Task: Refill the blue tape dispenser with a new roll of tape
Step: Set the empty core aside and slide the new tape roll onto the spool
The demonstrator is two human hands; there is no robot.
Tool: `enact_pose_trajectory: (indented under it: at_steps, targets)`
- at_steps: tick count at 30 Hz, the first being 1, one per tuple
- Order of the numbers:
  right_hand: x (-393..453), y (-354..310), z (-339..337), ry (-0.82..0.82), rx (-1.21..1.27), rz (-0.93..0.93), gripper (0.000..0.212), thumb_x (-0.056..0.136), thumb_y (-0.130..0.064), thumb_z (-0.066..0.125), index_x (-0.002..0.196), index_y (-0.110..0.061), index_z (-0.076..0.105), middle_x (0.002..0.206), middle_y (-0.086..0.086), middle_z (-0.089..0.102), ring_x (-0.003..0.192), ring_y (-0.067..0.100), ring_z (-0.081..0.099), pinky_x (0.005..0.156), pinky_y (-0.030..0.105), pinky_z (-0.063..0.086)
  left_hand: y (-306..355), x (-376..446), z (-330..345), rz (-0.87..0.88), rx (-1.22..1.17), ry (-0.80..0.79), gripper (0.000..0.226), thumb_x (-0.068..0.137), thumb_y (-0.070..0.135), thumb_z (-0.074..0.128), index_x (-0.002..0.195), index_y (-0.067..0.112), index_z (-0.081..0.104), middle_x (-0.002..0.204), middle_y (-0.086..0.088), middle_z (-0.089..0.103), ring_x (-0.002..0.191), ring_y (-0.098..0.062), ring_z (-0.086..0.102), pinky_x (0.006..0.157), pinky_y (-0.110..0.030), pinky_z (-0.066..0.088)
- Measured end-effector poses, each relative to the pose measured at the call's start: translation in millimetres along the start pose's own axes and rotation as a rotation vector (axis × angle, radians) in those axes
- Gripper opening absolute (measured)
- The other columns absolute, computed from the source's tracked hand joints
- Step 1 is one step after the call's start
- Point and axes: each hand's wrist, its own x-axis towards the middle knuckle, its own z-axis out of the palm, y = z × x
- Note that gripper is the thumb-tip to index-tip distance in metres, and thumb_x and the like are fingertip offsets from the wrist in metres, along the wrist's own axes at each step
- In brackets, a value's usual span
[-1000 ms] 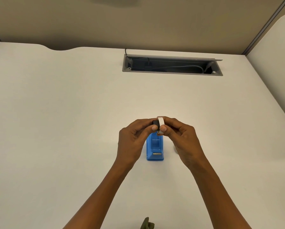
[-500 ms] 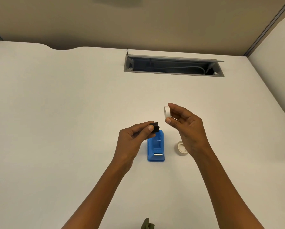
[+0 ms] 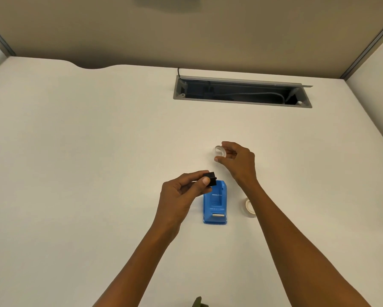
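The blue tape dispenser stands on the white desk with its roll bay empty. Just above its far end, my left hand pinches the black spool hub. My right hand reaches out beyond the dispenser, low over the desk. Its forefinger and thumb hold a bare white tape core. A fuller roll of tape lies flat to the right of the dispenser, partly hidden by my right forearm.
A grey cable tray with wires inside is sunk into the desk at the back. Beige partition walls close off the back and right. A small dark green object pokes in at the bottom edge.
My hands have come apart: the right one pulled the white core off the black hub and carried it forward and to the right, down towards the desk. The left hand stayed over the dispenser.
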Motion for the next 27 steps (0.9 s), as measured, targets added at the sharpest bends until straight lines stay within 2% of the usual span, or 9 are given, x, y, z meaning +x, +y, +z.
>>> enact_pose_trajectory:
  at_steps: [5,8,12,17,22,24,27]
  targets:
    - [7,2,5,-0.02,-0.067,-0.021,0.051,0.073,-0.007,0.077,0.122,-0.006,0.06,0.122,0.012,0.065,0.107,0.023,0.061,0.094,0.025,0.046,0,1,-1,-0.011,-0.009,0.012,0.017,0.081,0.021,0.066,0.096,0.025,0.073,0.094,0.008,0.075,0.084,-0.015,0.072,0.07,-0.012,0.051]
    - [9,0,7,-0.038,-0.095,-0.031,0.054,0.071,-0.003,0.077,0.122,-0.005,0.06,0.121,0.014,0.065,0.11,0.027,0.06,0.099,0.033,0.046,-1,1,-2,-0.021,-0.01,0.012,0.018,0.08,0.022,0.066,0.097,0.024,0.073,0.094,0.008,0.075,0.084,-0.015,0.072,0.071,-0.013,0.051]
    - [10,2,9,-0.048,-0.162,-0.05,0.053,0.073,-0.006,0.076,0.123,-0.006,0.059,0.123,0.014,0.064,0.113,0.027,0.058,0.101,0.032,0.043,-1,2,-1,-0.024,-0.016,0.003,0.02,0.078,0.026,0.067,0.097,0.023,0.073,0.095,0.007,0.075,0.084,-0.016,0.072,0.071,-0.014,0.051]
    - [10,5,8,-0.04,-0.176,-0.071,0.047,0.074,-0.006,0.076,0.118,-0.007,0.061,0.118,0.014,0.066,0.11,0.029,0.058,0.096,0.033,0.044,-1,1,0,-0.015,-0.017,0.007,0.025,0.072,0.032,0.068,0.096,0.025,0.073,0.095,0.007,0.075,0.084,-0.016,0.072,0.07,-0.013,0.051]
    - [10,5,8,-0.058,-0.166,-0.071,0.053,0.074,-0.006,0.075,0.124,-0.007,0.057,0.122,0.013,0.065,0.113,0.029,0.058,0.102,0.039,0.044,2,-1,-1,0.001,-0.029,0.015,0.021,0.072,0.032,0.068,0.092,0.028,0.073,0.093,0.008,0.075,0.083,-0.015,0.072,0.069,-0.012,0.05]
    - [10,4,4,-0.071,-0.123,-0.065,0.056,0.075,-0.008,0.076,0.127,-0.008,0.054,0.122,0.013,0.064,0.111,0.026,0.059,0.1,0.035,0.046,2,-1,-1,0.005,-0.034,0.012,0.018,0.074,0.029,0.068,0.091,0.029,0.074,0.092,0.008,0.075,0.084,-0.016,0.072,0.069,-0.011,0.05]
    - [7,3,-11,-0.049,-0.058,-0.041,0.057,0.076,-0.015,0.076,0.128,-0.012,0.054,0.12,0.008,0.063,0.102,0.018,0.059,0.088,0.021,0.045,2,-2,-1,0.005,-0.037,0.005,0.018,0.077,0.026,0.068,0.094,0.027,0.073,0.094,0.006,0.075,0.086,-0.017,0.072,0.071,-0.013,0.051]
